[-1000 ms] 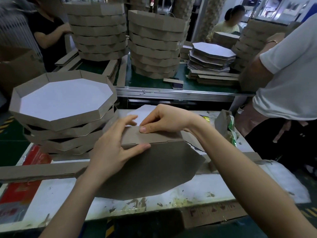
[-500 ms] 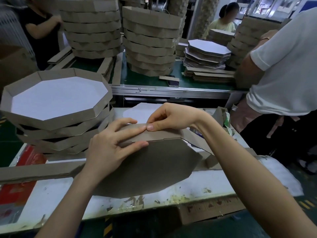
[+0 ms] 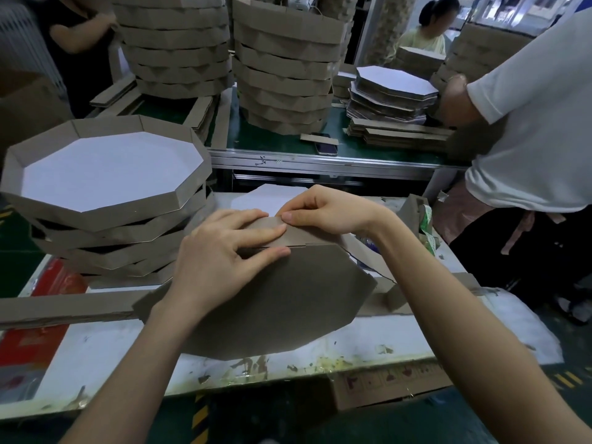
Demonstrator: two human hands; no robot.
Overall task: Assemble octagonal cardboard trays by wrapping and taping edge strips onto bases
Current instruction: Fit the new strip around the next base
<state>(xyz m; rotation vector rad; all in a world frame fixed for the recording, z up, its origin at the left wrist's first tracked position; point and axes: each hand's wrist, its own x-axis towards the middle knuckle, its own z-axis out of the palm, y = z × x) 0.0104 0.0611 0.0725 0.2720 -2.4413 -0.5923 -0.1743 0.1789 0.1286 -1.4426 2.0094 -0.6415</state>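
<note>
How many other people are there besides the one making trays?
3. A person in black is at the far left, a person in yellow at the back right, and a person in a white shirt close on the right. Others may be hidden behind the tray stacks.

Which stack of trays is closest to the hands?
The low stack on the left, beside the left hand, its top tray showing a white floor. The two tall stacks stand on the far bench.

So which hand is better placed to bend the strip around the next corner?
Right hand, probably: it pinches the strip on the side where the loose part trails; the left hand presses the strip against the base.
</note>
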